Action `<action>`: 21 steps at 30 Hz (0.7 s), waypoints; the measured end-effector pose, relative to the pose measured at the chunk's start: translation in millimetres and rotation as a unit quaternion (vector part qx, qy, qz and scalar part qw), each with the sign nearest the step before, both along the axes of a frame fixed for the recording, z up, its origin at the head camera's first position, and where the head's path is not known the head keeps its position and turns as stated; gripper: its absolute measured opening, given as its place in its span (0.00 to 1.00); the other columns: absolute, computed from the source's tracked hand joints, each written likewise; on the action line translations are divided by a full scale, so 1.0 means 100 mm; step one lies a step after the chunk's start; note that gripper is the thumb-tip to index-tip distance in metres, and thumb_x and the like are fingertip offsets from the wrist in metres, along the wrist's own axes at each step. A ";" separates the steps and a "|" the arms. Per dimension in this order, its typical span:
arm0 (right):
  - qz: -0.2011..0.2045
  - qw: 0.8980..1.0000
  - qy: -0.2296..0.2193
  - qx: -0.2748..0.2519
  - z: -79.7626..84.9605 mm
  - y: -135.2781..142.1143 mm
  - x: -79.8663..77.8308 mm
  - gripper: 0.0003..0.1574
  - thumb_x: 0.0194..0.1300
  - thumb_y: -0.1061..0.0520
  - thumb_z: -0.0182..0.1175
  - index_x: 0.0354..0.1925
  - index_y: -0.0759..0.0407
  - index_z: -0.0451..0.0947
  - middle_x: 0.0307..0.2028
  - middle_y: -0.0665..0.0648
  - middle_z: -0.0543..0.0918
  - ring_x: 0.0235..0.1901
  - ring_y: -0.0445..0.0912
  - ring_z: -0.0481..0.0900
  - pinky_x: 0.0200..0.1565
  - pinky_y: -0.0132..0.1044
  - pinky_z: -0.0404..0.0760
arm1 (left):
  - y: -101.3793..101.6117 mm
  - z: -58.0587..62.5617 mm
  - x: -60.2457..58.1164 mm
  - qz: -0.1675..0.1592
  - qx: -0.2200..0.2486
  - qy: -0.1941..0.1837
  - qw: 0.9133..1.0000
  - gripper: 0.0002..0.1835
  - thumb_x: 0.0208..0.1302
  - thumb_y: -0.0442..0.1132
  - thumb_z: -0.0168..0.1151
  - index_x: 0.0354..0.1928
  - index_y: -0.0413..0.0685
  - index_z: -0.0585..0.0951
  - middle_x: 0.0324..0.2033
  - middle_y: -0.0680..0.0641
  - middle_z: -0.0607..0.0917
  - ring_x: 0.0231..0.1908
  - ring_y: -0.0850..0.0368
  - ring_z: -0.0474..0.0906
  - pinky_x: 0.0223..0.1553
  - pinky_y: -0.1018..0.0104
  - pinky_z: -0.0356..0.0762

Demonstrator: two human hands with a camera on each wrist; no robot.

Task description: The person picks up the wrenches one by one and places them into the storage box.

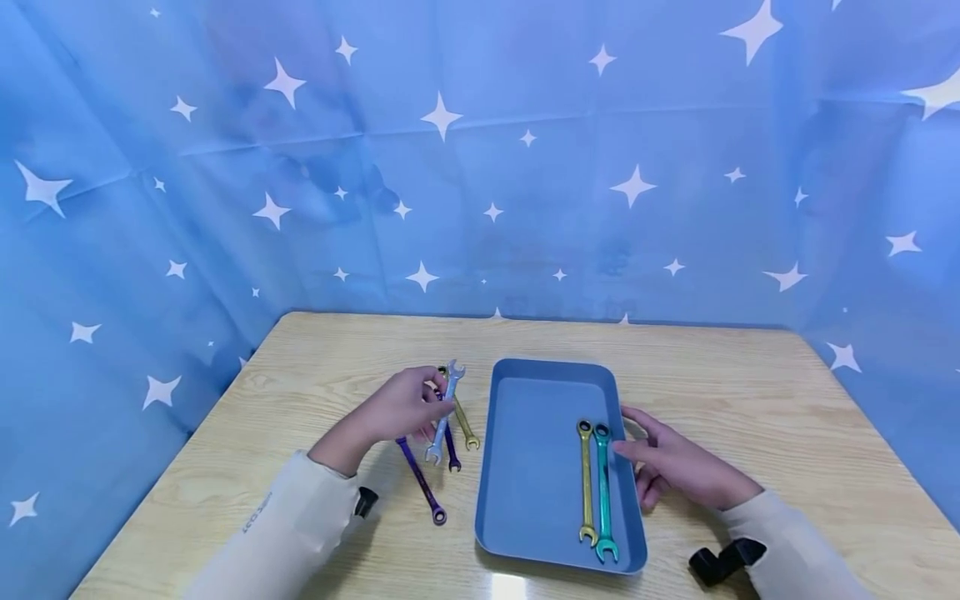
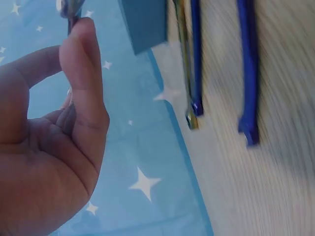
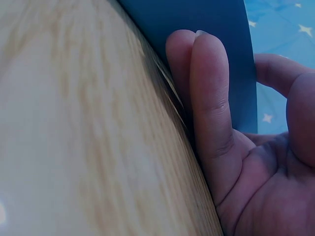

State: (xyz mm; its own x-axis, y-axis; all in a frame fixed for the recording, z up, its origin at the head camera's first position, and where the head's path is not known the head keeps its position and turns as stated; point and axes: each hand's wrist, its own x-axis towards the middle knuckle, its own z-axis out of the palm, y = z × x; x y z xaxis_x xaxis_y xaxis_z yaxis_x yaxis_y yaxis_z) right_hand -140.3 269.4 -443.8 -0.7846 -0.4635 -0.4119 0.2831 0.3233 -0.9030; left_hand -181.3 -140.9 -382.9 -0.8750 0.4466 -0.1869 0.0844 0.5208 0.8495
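Note:
My left hand (image 1: 408, 406) pinches a light silvery-blue combination wrench (image 1: 441, 430) between thumb and fingers, left of the tray. The wrench slants, open jaws at both visible ends partly shown; fingers cover part of its shaft. Beneath and around that hand lie a purple wrench (image 1: 420, 477), a darker purple wrench (image 1: 452, 448) and a gold wrench (image 1: 464, 418). At the right wall of the blue-grey tray (image 1: 532, 467), my right hand (image 1: 667, 460) holds the rim, thumb over it and fingers (image 3: 211, 93) against the outer side. Inside the tray lie another gold wrench (image 1: 587, 487) and a green wrench (image 1: 603, 496).
The light wooden table (image 1: 757, 400) carries everything. Behind it and along the sides hangs a blue cloth (image 1: 525, 183) with white stars. The tray's raised wall stands just right of the loose wrenches.

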 end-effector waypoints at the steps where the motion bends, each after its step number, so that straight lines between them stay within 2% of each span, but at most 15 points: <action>1: 0.003 1.000 0.002 0.000 0.00 0.01 0.00 0.53 0.78 0.44 0.50 0.79 0.50 0.24 0.42 0.64 0.84 0.24 0.47 0.85 0.31 0.47 0.86 | 0.04 0.00 0.01 -0.003 0.006 -0.001 1.000 0.10 0.71 0.39 0.60 0.44 0.41 0.72 0.23 0.45 0.81 0.19 0.48 0.83 0.27 0.47 0.84; 6: 0.005 1.000 -0.004 -0.003 -0.01 0.05 0.02 0.53 0.78 0.44 0.49 0.79 0.51 0.23 0.41 0.63 0.85 0.25 0.47 0.85 0.31 0.47 0.86 | 0.22 0.02 0.05 -0.016 0.027 -0.011 0.999 0.11 0.71 0.39 0.60 0.47 0.40 0.72 0.25 0.44 0.81 0.18 0.53 0.81 0.28 0.46 0.85; 11: 0.002 1.000 -0.007 -0.009 -0.02 0.04 0.01 0.54 0.78 0.44 0.50 0.79 0.50 0.23 0.39 0.63 0.86 0.24 0.46 0.85 0.31 0.46 0.86 | 0.39 0.05 0.08 -0.030 0.040 -0.014 0.999 0.12 0.71 0.39 0.60 0.48 0.41 0.71 0.26 0.43 0.82 0.19 0.51 0.82 0.28 0.48 0.85; 15: 0.003 1.000 -0.010 -0.011 -0.02 0.02 -0.01 0.54 0.78 0.44 0.50 0.79 0.50 0.23 0.37 0.63 0.86 0.24 0.46 0.84 0.31 0.45 0.86 | 0.53 0.08 0.11 -0.044 0.050 -0.015 0.998 0.12 0.71 0.37 0.60 0.49 0.42 0.69 0.25 0.44 0.82 0.19 0.50 0.83 0.29 0.46 0.85; 18: 0.005 1.000 -0.013 -0.012 -0.01 0.02 -0.02 0.54 0.78 0.43 0.49 0.79 0.49 0.23 0.37 0.63 0.86 0.24 0.46 0.85 0.31 0.45 0.86 | 0.64 0.09 0.12 -0.054 0.050 -0.013 0.997 0.13 0.71 0.37 0.60 0.50 0.45 0.69 0.25 0.45 0.82 0.19 0.51 0.83 0.30 0.44 0.84; 21: 0.009 1.000 -0.010 -0.015 -0.01 0.01 -0.03 0.53 0.78 0.44 0.49 0.79 0.49 0.22 0.37 0.63 0.86 0.24 0.46 0.85 0.31 0.46 0.86 | 0.74 0.09 0.14 -0.060 0.043 -0.010 0.997 0.12 0.71 0.38 0.60 0.50 0.47 0.69 0.25 0.46 0.83 0.18 0.53 0.83 0.29 0.47 0.85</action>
State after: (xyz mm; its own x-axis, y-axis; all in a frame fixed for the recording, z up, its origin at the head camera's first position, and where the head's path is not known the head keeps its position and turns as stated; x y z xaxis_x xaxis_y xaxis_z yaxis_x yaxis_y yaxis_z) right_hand -142.9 270.5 -444.5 -0.7682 -0.4896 -0.4125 0.2952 0.3008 -0.9068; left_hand -167.7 -67.2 -373.9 -0.8113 0.5625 -0.1593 0.1245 0.4324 0.8930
